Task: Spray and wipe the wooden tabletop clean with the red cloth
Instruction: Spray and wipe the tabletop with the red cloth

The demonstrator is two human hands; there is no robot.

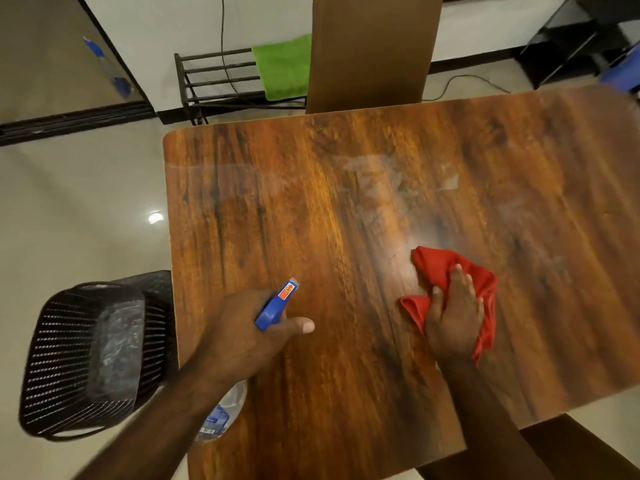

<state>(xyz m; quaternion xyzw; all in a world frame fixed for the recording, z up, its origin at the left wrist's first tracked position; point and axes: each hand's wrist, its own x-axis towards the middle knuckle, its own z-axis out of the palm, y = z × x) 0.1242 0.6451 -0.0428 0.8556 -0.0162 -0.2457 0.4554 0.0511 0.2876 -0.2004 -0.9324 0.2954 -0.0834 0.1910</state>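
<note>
The wooden tabletop (311,202) fills the middle of the view, with pale smeared patches across its far half. My left hand (242,337) grips a spray bottle (277,304) with a blue trigger head; its clear body shows under my wrist near the table's left edge. The nozzle points toward the table's middle. My right hand (453,320) presses flat on the crumpled red cloth (436,268), which lies on the tabletop right of centre.
A black slatted basket (62,358) lined with plastic stands on the floor left of the table. A brown chair back (370,50) rises at the far edge. Behind it a dark rack (214,77) holds a green towel (284,67). Another chair (588,452) is at the near right.
</note>
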